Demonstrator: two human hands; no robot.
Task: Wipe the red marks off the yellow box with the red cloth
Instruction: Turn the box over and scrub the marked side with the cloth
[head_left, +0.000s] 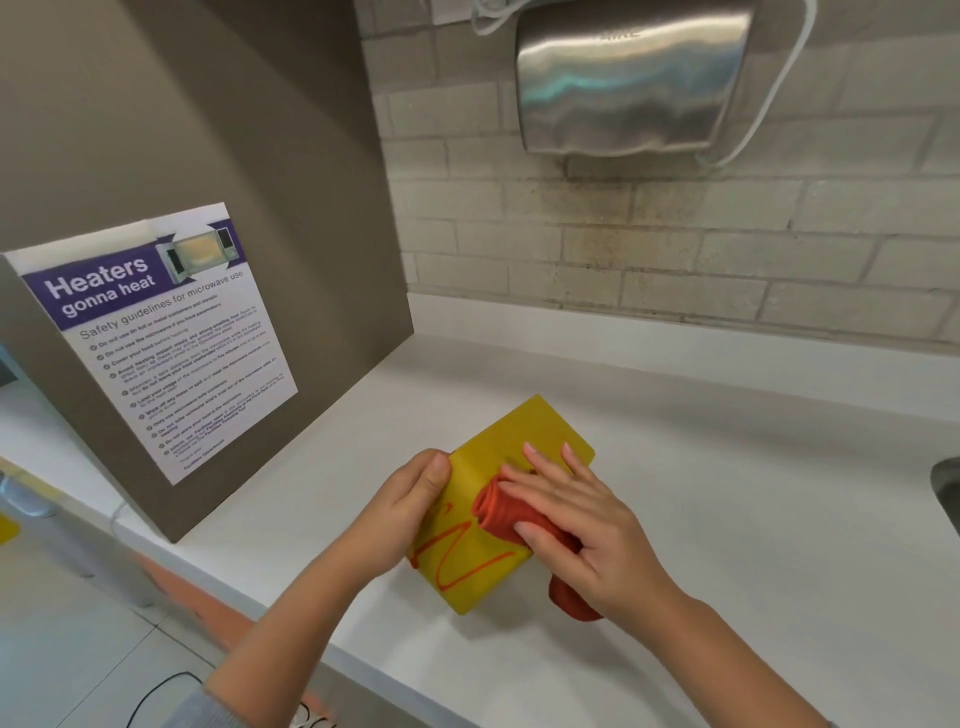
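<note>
Here we are at the white counter. The yellow box lies flat on it, one corner pointing away. The left hand grips the box's left edge, thumb on top and the other fingers curled down over the side. The right hand lies flat on the box top, its fingers straight and spread, pressing the red cloth against the yellow surface. The thumb rests against the cloth's near side. The cloth is bunched into a roll, its open end poking out beside the index finger toward the left hand, while a tail hangs off the box's right edge under the wrist. The red marks, a looping scribble, sit on the near half of the box, between the left fingers and the right thumb. Left of the left hand stands a grey panel with a microwave safety notice. High above the right fingertips, a steel hand dryer hangs on the brick wall.
</note>
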